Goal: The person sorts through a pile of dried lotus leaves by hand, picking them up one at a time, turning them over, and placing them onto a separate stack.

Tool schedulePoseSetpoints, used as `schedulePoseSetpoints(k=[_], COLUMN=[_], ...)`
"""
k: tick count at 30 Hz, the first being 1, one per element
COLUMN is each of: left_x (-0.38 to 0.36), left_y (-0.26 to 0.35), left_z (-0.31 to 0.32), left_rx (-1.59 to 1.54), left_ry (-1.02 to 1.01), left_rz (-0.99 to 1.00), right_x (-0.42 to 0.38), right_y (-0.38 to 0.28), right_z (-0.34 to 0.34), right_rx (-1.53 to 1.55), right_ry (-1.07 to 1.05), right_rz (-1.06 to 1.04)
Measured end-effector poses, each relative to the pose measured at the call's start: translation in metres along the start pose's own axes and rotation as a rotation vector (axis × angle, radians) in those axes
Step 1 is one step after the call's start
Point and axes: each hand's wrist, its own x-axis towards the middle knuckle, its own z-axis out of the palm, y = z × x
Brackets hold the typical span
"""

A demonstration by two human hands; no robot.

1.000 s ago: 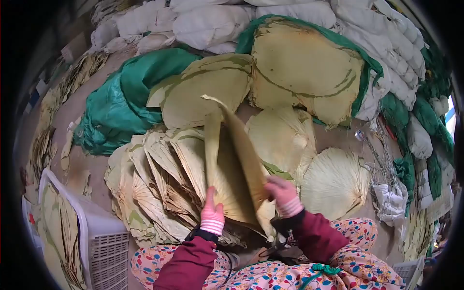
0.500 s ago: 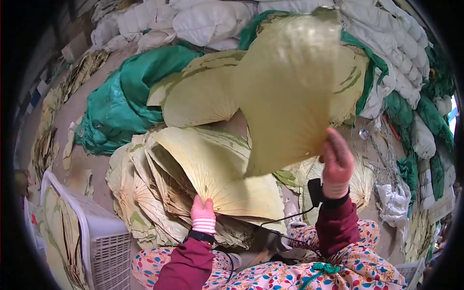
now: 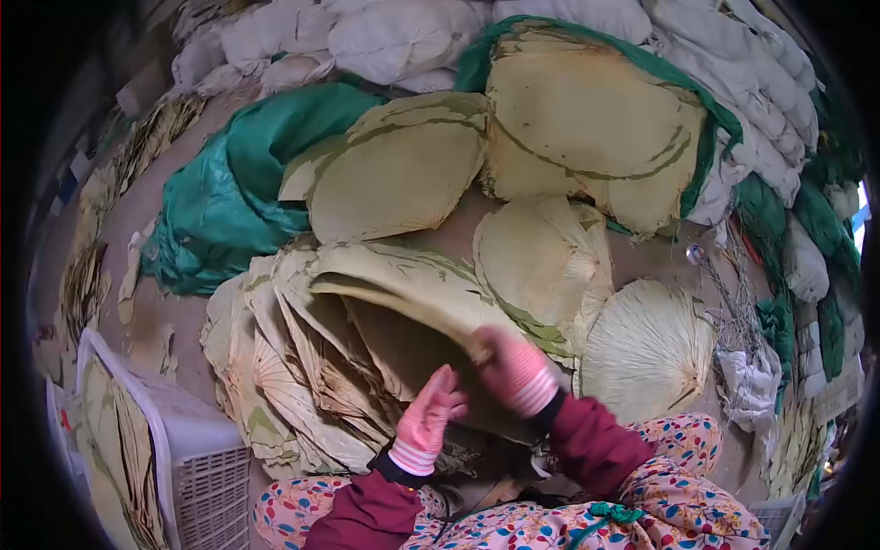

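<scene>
My right hand (image 3: 518, 371), in a pink striped glove, is closed on the edge of a large dried lotus leaf (image 3: 408, 289), which arches up over the pile before me. Beside it my left hand (image 3: 429, 422), also gloved, has its fingers apart and pointing up, near the shaded underside of that leaf. Beneath and to the left lies a pile of folded, wrinkled dried leaves (image 3: 266, 357). A fan-shaped leaf (image 3: 646, 344) rests on the floor at the right, with another leaf stack (image 3: 536, 257) just behind it.
Farther back are a leaf stack (image 3: 394, 179) and a larger one (image 3: 596, 110) in green sacking. A green sack (image 3: 238, 183) lies left of them. A white plastic basket (image 3: 211, 477) holding leaves stands at the near left. White sacks (image 3: 403, 41) line the back.
The leaf my right hand held up is no longer in the air. That hand has come down and left to the pile's leaf. My left hand has released the leaf's lower point.
</scene>
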Motion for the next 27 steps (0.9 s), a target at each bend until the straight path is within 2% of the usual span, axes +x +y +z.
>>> schedulePoseSetpoints(k=[1, 2, 3, 5, 7, 10, 11, 13, 15, 16, 17, 18, 20, 21, 23, 25, 26, 27], left_x=[-0.002, -0.001, 0.000, 0.003, 0.008, 0.011, 0.013, 0.014, 0.017, 0.017, 0.018, 0.020, 0.020, 0.019, 0.020, 0.021, 0.021, 0.021], left_y=[0.008, 0.014, 0.018, 0.023, 0.026, 0.023, 0.022, 0.009, 0.015, 0.017, 0.016, 0.016, 0.027, 0.026, 0.010, -0.002, -0.006, -0.009], left_z=[0.009, 0.009, 0.008, 0.001, -0.001, 0.000, 0.001, -0.005, -0.005, -0.005, -0.009, -0.015, -0.015, -0.017, -0.038, -0.057, -0.064, -0.068], left_rx=[0.097, 0.177, 0.255, 0.154, 0.088, 0.109, 0.203, 0.195, 0.322, 0.386, 0.608, 0.832, 1.174, 1.240, 0.994, 0.829, 0.747, 0.756], left_ry=[0.054, 0.149, 0.243, 0.396, 0.478, 0.523, 0.541, 0.564, 0.605, 0.627, 0.680, 0.724, 0.808, 0.850, 0.923, 0.859, 0.827, 0.840], left_rz=[0.079, 0.083, 0.087, 0.045, 0.025, 0.032, 0.084, 0.146, 0.160, 0.161, 0.226, 0.283, 0.309, 0.272, 0.183, 0.069, 0.012, 0.008], right_x=[0.014, 0.030, 0.044, 0.067, 0.090, 0.128, 0.140, 0.158, 0.191, 0.207, 0.225, 0.252, 0.287, 0.292, 0.289, 0.272, 0.222, 0.201], right_y=[0.026, 0.037, 0.034, 0.033, 0.014, 0.074, 0.072, 0.081, 0.094, 0.092, 0.093, 0.111, 0.104, 0.078, 0.057, 0.064, 0.034, 0.067], right_z=[-0.003, -0.020, -0.045, -0.087, -0.109, -0.107, -0.093, -0.054, -0.009, 0.008, 0.022, 0.038, 0.043, 0.035, 0.029, 0.030, 0.018, 0.043], right_rx=[0.119, 0.105, 0.218, 0.766, 1.023, 1.279, 1.291, 1.265, 1.227, 1.204, 1.179, 0.976, 1.158, 1.539, 1.206, 0.630, 0.782, 0.580], right_ry=[0.212, 0.288, 0.399, 0.589, 0.784, 0.681, 0.691, 0.693, 0.758, 0.736, 0.717, 0.643, 0.412, 0.247, 0.220, 0.031, -0.186, -0.269], right_rz=[-0.160, -0.047, -0.093, 0.036, -0.034, -0.037, -0.007, 0.134, 0.104, 0.109, 0.118, 0.091, 0.136, 0.194, 0.514, 0.305, 0.269, -0.074])
